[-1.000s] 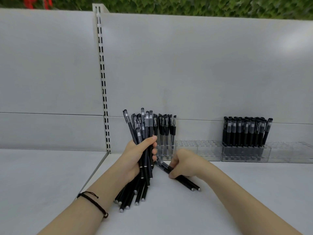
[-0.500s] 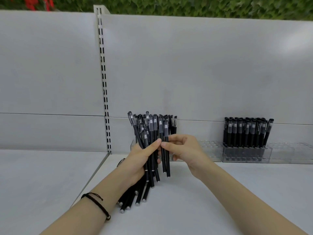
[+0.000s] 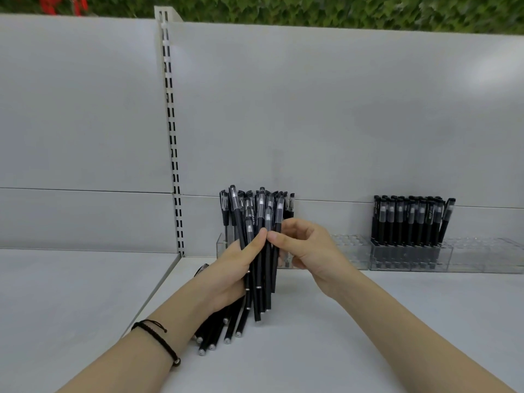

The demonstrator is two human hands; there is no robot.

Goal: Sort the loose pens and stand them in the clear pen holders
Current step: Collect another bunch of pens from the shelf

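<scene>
My left hand (image 3: 231,272) grips a bundle of black pens (image 3: 256,222), caps up, over the white shelf. My right hand (image 3: 307,251) pinches the pens at the bundle's right side, its thumb meeting the left thumb. More loose black pens (image 3: 224,327) lie on the shelf under my left wrist. Behind the bundle a clear pen holder (image 3: 220,245) has several pens standing in it, mostly hidden. To the right another clear holder (image 3: 408,260) is packed with upright black pens (image 3: 408,219).
Further clear holder sections (image 3: 350,246) stand along the back panel between the two filled ones, and one more section (image 3: 487,255) at the far right. A slotted upright (image 3: 173,131) divides the back wall. A lower shelf (image 3: 71,285) lies to the left.
My right hand lifted pens off the shelf and brought them up against the bundle in my left hand. The bundle has shifted slightly right and stands more upright.
</scene>
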